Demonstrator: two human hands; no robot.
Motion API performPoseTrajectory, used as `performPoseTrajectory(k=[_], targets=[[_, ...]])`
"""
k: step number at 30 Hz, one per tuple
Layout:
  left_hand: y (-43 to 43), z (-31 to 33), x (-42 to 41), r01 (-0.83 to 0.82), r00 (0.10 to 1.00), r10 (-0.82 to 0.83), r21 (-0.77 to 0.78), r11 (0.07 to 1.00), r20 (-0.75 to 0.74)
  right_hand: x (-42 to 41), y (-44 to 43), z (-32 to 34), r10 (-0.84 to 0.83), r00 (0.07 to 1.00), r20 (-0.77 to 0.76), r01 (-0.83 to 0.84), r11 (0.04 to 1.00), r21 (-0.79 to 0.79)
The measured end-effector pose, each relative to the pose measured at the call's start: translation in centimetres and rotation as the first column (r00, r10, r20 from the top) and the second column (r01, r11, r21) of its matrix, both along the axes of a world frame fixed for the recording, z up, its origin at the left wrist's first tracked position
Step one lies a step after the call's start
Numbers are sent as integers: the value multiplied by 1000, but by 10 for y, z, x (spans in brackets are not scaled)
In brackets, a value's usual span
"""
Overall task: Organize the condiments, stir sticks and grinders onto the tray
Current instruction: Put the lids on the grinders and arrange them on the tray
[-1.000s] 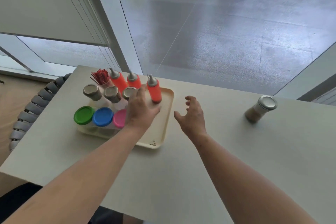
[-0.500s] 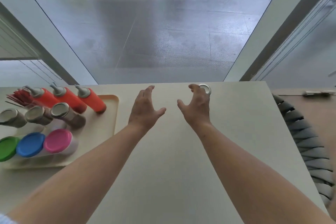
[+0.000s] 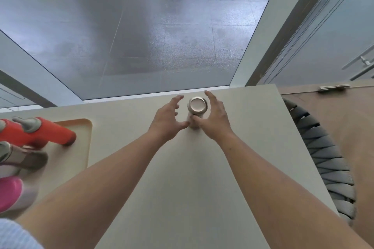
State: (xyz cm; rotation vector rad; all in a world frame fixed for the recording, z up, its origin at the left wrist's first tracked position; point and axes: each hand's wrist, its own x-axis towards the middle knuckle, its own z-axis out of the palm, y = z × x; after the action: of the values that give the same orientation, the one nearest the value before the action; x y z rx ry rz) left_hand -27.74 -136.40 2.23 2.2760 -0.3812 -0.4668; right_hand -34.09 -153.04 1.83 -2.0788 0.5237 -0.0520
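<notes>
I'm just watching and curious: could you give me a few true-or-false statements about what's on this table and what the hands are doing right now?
1. The metal-capped grinder stands on the tray. False: it stands on the bare table, well to the right of the tray.
2. Both hands are at the grinder, the left hand on one side and the right hand on the other. True.
3. An orange squeeze bottle is on the tray. True.
4. The grinder lies on its side. False: it stands upright, cap up.
5. The jar at the left edge has a pink lid. True.
</notes>
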Motion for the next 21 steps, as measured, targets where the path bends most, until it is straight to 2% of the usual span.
performPoseTrajectory(k=[5,14,21], targets=[[-21,-12,2,25,998,-27,-48,999,-55,2,-6,-13,41,999,11,-42,993,112],[-15,-12,-3,-22,1000,21,-78,997,-16,0,0,-5,42,998,54,-47,993,111],[32,0,-10,-89,996,90,-57,994,8,2,45,9,102,993,64,-110,985,132]])
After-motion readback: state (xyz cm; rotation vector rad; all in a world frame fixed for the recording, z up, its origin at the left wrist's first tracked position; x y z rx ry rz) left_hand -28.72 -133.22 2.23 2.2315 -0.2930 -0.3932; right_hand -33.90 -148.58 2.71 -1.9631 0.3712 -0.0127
